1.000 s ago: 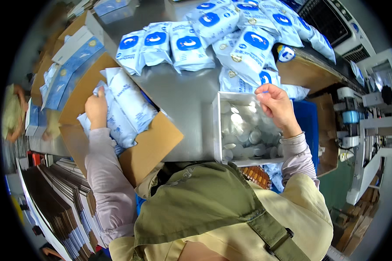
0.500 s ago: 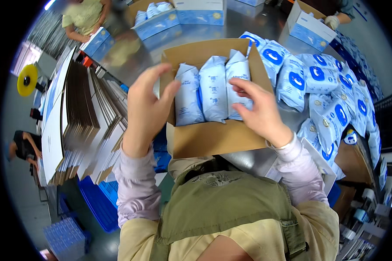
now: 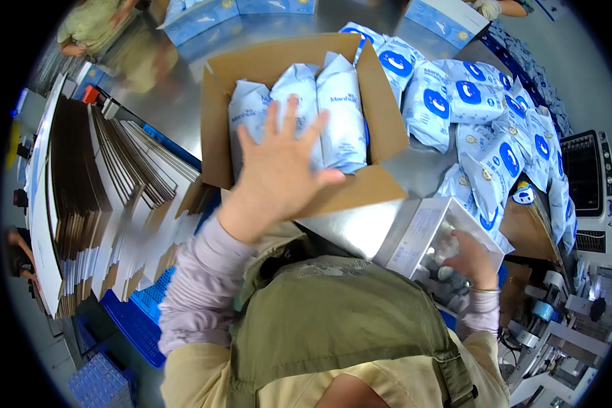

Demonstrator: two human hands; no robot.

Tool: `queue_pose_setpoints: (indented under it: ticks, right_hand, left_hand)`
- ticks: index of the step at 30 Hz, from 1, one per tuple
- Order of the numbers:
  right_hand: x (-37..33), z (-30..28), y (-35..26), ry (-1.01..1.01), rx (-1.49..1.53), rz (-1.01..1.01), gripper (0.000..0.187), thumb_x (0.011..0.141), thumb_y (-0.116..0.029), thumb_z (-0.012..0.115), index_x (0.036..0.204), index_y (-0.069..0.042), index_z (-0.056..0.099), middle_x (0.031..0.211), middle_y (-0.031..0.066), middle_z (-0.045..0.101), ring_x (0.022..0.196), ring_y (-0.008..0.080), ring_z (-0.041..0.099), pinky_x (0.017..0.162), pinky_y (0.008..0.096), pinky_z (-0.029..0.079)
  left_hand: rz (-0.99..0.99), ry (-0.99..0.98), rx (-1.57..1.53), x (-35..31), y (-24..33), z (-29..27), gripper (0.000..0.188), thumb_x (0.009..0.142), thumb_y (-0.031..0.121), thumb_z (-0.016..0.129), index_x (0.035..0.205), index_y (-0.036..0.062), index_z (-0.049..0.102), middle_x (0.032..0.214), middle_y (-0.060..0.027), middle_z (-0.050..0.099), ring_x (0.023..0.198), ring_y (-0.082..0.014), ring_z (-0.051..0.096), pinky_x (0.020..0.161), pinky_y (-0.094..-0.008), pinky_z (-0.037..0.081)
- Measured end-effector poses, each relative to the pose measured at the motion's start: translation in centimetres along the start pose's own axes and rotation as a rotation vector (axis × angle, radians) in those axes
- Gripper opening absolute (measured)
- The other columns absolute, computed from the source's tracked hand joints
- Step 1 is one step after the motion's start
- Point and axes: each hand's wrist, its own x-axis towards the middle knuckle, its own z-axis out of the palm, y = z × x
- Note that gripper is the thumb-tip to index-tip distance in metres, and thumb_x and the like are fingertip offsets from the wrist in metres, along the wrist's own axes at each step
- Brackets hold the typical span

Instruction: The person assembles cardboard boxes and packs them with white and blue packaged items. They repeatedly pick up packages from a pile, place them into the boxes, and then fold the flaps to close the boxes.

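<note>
Lying under the spread left hand (image 3: 277, 163) — packets (image 3: 343, 129); by right hand (image 3: 472, 258), grip unclear — discs (image 3: 445, 273).

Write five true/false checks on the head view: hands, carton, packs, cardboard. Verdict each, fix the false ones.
1. The left hand's grip is spread open over the brown carton. True.
2. The right hand's grip is on the cardboard stack. False: it is at the open white box.
3. The carton is closed. False: its top is open and pale-blue packs show inside.
4. The cardboard stack is to the carton's left. True.
5. The heap of packs lies left of the carton. False: it lies to its right.
</note>
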Motion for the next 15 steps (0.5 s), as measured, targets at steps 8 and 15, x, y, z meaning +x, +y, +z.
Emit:
queue_pose_setpoints:
  ticks: [8,15]
  right_hand:
    - [-1.8,2.0,0.8,0.054,0.261,0.257,0.017,0.074,-0.004,0.06,0.088,-0.004,0.069,0.07,0.0179,0.063,0.067,0.0357,0.062,0.062,0.04,0.049]
    - [-0.5,-2.0,-0.1,0.393,0.387,0.223,0.005,0.073,0.001,0.065,0.076,-0.002,0.062,0.076,0.0124,0.066,0.067,0.0254,0.064,0.062,0.0353,0.048]
  left_hand:
    - [-0.019,-0.15,-0.212,-4.7,-2.9,1.9,0.073,0.081,0.036,0.068,0.141,0.0067,0.038,0.148,-0.022,0.03,0.138,-0.0412,0.023,0.109,-0.0426,0.028]
    - [0.058,0.02,-0.309,-7.4,-2.0,1.7,0.072,0.075,0.035,0.072,0.134,0.0027,0.045,0.142,-0.0222,0.039,0.133,-0.0423,0.032,0.107,-0.0486,0.029]
